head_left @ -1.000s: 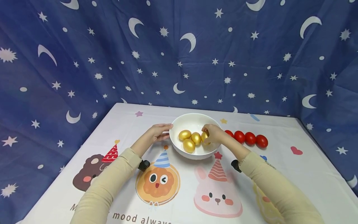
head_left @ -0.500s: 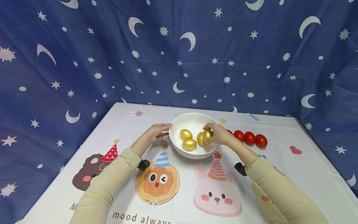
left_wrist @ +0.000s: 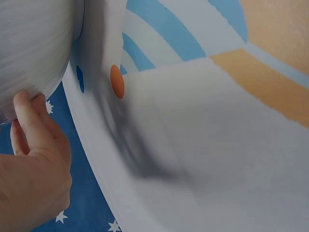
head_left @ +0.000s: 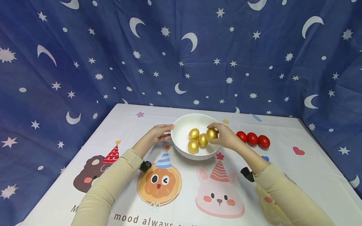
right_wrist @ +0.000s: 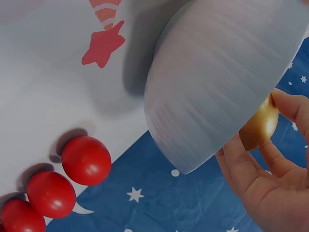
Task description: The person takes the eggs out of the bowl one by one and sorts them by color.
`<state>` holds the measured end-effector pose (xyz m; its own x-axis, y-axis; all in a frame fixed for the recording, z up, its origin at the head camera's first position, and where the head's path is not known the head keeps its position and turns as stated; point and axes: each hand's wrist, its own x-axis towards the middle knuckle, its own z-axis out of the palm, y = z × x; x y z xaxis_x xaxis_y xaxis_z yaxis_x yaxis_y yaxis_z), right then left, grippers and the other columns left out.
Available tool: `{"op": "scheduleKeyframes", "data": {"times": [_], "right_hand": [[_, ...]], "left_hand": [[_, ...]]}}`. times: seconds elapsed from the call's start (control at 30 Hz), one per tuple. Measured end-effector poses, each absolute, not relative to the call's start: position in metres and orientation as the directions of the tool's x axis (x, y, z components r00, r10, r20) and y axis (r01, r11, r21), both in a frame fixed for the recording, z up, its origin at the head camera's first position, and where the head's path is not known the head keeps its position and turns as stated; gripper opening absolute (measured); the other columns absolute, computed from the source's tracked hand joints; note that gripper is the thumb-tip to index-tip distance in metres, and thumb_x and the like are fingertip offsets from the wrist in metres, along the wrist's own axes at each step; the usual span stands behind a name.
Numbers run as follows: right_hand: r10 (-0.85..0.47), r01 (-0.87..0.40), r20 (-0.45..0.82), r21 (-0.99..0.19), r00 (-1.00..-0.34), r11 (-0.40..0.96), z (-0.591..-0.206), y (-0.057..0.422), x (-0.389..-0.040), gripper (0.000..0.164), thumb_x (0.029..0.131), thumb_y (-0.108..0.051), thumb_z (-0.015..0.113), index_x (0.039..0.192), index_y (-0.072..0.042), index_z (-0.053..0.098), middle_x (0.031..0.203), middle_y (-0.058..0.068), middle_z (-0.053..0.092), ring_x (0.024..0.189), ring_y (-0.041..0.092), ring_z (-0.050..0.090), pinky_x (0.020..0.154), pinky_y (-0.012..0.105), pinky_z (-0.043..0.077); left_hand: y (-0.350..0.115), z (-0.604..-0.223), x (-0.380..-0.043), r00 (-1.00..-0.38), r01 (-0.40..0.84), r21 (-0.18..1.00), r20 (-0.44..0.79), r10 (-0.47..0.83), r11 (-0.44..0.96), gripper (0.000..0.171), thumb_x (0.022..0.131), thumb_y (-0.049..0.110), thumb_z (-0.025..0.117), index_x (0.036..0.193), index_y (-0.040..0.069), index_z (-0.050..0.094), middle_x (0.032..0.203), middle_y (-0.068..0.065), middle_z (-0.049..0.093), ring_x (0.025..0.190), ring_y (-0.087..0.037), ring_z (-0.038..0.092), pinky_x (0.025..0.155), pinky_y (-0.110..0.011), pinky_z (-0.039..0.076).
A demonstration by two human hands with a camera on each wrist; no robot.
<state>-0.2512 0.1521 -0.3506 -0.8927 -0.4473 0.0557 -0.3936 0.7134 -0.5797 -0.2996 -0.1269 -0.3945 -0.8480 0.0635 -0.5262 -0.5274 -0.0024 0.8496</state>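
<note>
A blue curtain [head_left: 158, 47] is hanging behind the white bowl [head_left: 195, 121], which is standing on a white tablecloth [head_left: 311, 175]. The left hand [head_left: 160, 132] is resting loosely extended fingers against the bowl's outer left side. The right hand [head_left: 225, 136] is pinching a golden egg [head_left: 211, 133] at the bowl's right side (partly showing past the rim). Red eggs [head_left: 252, 139] are lying in a row right of the bowl; the right hand is now hiding the nearest, glimpsed half a second ago. Three more golden eggs [head_left: 203, 140] are lying inside, two having shifted toward the bowl's middle.
</note>
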Motion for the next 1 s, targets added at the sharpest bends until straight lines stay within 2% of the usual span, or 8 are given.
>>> {"op": "scheduleKeyframes", "data": {"times": [0.2, 0.4, 0.6, 0.7, 0.83, 1.0], "right_hand": [[-0.435, -0.391, 0.079, -0.6, -0.897, 0.698, -0.349, 0.156, -0.242, 0.047, 0.078, 0.002, 0.071, 0.122, 0.006, 0.054, 0.119, 0.023, 0.058, 0.1, 0.036, 0.057, 0.085, 0.042, 0.06], [-0.431, -0.389, 0.09, -0.62, -0.898, 0.681, -0.346, 0.16, -0.23, 0.046, 0.079, 0.001, 0.071, 0.122, 0.004, 0.054, 0.12, 0.023, 0.057, 0.102, 0.037, 0.057, 0.077, 0.037, 0.063], [-0.414, -0.402, 0.128, -0.604, -0.901, 0.688, -0.343, 0.165, -0.219, 0.046, 0.078, 0.0, 0.071, 0.122, 0.002, 0.056, 0.115, 0.02, 0.059, 0.093, 0.03, 0.055, 0.072, 0.033, 0.062], [-0.399, -0.4, 0.142, -0.6, -0.906, 0.693, -0.341, 0.168, -0.214, 0.047, 0.078, -0.002, 0.072, 0.122, 0.001, 0.056, 0.115, 0.019, 0.06, 0.093, 0.029, 0.055, 0.075, 0.036, 0.062], [-0.382, -0.388, 0.146, -0.603, -0.913, 0.697, -0.338, 0.172, -0.209, 0.048, 0.078, -0.002, 0.073, 0.123, 0.001, 0.056, 0.121, 0.021, 0.059, 0.102, 0.035, 0.058, 0.082, 0.043, 0.061], [-0.376, -0.387, 0.153, -0.61, -0.914, 0.692, -0.337, 0.179, -0.202, 0.05, 0.078, -0.002, 0.074, 0.124, 0.002, 0.054, 0.125, 0.022, 0.056, 0.11, 0.04, 0.057, 0.083, 0.043, 0.06]], "left_hand": [[-0.126, -0.394, -0.3, -0.847, -0.529, 0.849, -0.527, 0.07, -0.01, 0.045, 0.091, 0.022, 0.064, 0.134, 0.012, 0.053, 0.138, -0.014, 0.05, 0.072, -0.008, 0.061, 0.07, -0.015, 0.06], [-0.126, -0.391, -0.298, -0.843, -0.536, 0.844, -0.534, 0.062, -0.016, 0.045, 0.091, 0.022, 0.064, 0.134, 0.012, 0.053, 0.137, -0.014, 0.051, 0.069, -0.007, 0.061, 0.063, -0.012, 0.059], [-0.128, -0.391, -0.297, -0.844, -0.534, 0.846, -0.532, 0.071, -0.006, 0.046, 0.092, 0.022, 0.063, 0.135, 0.012, 0.052, 0.138, -0.014, 0.049, 0.068, -0.006, 0.061, 0.062, -0.011, 0.058], [-0.129, -0.391, -0.299, -0.844, -0.532, 0.846, -0.531, 0.075, -0.007, 0.047, 0.092, 0.022, 0.062, 0.136, 0.012, 0.051, 0.138, -0.014, 0.049, 0.069, -0.006, 0.06, 0.061, -0.011, 0.058], [-0.128, -0.391, -0.301, -0.845, -0.53, 0.848, -0.528, 0.085, -0.006, 0.047, 0.092, 0.022, 0.062, 0.137, 0.013, 0.05, 0.138, -0.013, 0.048, 0.071, -0.007, 0.06, 0.06, -0.01, 0.058], [-0.129, -0.395, -0.302, -0.848, -0.524, 0.851, -0.523, 0.092, 0.006, 0.047, 0.092, 0.022, 0.062, 0.136, 0.012, 0.05, 0.139, -0.014, 0.049, 0.07, -0.007, 0.061, 0.061, -0.011, 0.058]]}}
